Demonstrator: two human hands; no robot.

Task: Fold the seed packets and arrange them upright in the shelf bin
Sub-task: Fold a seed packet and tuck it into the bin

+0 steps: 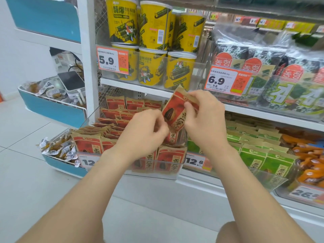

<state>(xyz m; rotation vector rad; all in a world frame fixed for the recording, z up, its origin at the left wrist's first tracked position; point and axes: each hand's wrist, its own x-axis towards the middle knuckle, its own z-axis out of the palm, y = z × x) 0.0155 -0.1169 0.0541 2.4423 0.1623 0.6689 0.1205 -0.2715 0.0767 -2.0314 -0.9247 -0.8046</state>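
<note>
The right grip (pixel 205 120) pinches the upper edge of a red seed packet (pixel 175 113), thumb and forefinger curled over its brown paper top. The left grip (pixel 145 128) is clenched on the same packet's lower left edge, knuckles toward the camera. Between the two, the packet hangs tilted in the air, its printed face toward the person, just above the shelf bin (pixel 168 176). That clear plastic bin sits on the lowest shelf and holds more red packets (pixel 115 120). Those at the front stand upright against its wall, while those further back lean and overlap in loose rows. To the right, a neighbouring bin carries green packets (pixel 273 160), and beyond those lie orange snack bags (pixel 310 162). On the shelf above stand yellow tubs (pixel 152 67) behind a price tag (pixel 112 61) reading 5.9, with seaweed packs (pixel 263 71) beside them. Both bare forearms reach in from the bottom of the view, over a pale tiled floor (pixel 26 163).
</note>
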